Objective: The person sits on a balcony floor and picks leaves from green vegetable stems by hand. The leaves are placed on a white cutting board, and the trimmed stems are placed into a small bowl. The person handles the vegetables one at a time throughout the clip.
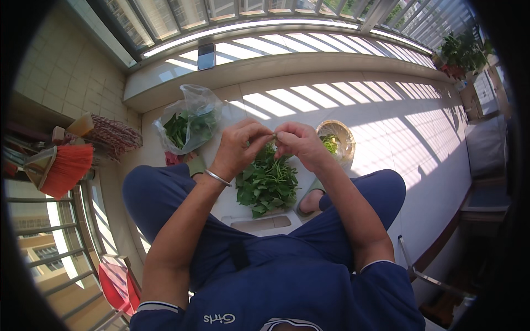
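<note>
Above a heap of leafy green vegetable stems (269,182) on the floor between my feet, both hands meet fingertip to fingertip. My left hand (244,145), with a metal bangle at the wrist, pinches one side of a small green stem piece (274,135). The thumb and forefinger of my right hand (300,145) pinch its other side; most of the piece is hidden by the fingers. A clear plastic bag (198,103) with dark green leaves lies beyond my left hand. Just right of my right hand is a round basket (351,142) holding some light green pieces.
A phone (206,56) lies on the ledge below the railing. An orange-bristled broom (68,169) and other brushes hang or lean at the left. Potted plants (461,56) and stacked containers (486,153) stand at the right. My slippered feet (311,202) flank the heap.
</note>
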Tool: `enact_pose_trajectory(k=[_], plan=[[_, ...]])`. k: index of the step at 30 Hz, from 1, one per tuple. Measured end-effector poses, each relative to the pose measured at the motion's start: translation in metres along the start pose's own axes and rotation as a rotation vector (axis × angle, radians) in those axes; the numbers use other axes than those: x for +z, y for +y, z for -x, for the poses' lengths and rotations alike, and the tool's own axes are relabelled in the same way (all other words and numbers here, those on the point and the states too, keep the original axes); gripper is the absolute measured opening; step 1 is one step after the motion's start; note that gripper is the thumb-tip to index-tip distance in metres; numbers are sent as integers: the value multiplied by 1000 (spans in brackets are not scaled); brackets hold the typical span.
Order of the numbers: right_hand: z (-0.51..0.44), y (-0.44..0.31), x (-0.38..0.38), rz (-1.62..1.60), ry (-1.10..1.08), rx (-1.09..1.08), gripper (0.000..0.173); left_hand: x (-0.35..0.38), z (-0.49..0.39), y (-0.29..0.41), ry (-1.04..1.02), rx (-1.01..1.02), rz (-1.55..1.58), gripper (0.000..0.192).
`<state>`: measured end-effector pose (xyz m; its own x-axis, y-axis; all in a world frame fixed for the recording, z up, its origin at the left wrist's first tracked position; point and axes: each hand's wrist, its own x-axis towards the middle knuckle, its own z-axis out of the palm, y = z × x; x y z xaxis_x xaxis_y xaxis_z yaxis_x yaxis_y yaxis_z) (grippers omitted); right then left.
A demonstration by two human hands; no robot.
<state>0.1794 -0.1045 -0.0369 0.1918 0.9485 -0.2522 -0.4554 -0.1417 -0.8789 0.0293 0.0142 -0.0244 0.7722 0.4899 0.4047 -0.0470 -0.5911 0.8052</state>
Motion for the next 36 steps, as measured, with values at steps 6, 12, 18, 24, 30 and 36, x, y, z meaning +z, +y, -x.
enact_pose_trajectory(k=[6, 12, 18, 24, 30, 36], plan=[[2, -3, 10, 171, 88, -132, 14, 5, 3, 1, 43, -70, 92, 6], [2, -3, 10, 173, 97, -125, 14, 13, 4, -5, 73, -190, 295, 6], [-3, 3, 2, 272, 127, -108, 12, 6, -1, -10, 210, -285, 545, 10], [-1, 1, -24, 319, 188, -67, 12, -14, -11, -20, 401, -261, 604, 15], [5, -5, -89, 804, 532, -11, 15, -20, -13, -24, 393, -315, 800, 13], [9, 20, -170, 1465, 871, 180, 17, -13, -12, -17, 348, -335, 837, 13]])
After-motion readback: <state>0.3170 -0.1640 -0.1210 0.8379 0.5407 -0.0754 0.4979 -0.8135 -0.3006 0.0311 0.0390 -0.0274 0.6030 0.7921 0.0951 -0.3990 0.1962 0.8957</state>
